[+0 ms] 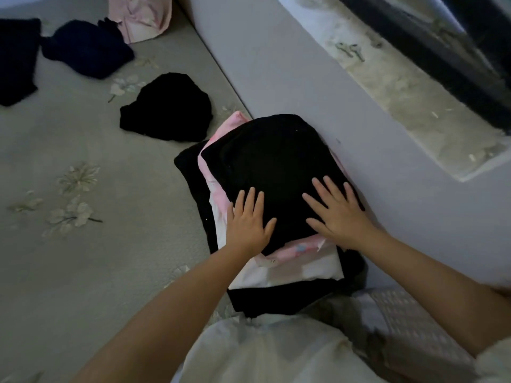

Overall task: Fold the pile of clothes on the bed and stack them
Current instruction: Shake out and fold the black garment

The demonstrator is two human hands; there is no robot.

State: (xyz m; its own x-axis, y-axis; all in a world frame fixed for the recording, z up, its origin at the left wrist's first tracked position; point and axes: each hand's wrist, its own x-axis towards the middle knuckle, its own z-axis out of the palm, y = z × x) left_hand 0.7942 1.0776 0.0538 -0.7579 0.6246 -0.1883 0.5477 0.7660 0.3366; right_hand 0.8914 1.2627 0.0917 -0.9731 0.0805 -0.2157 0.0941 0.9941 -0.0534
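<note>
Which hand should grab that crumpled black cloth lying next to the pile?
Probably the left hand. It presses flat on the stack's folded black top garment on the side nearer the crumpled black cloth; the right hand lies by the grey wall.

Dim light falls on a grey quilted bedspread with pale embroidered flowers (83,172), bordered by a plain lilac-grey padded bed frame (276,78), beyond it mottled pale flooring (387,87).
</note>
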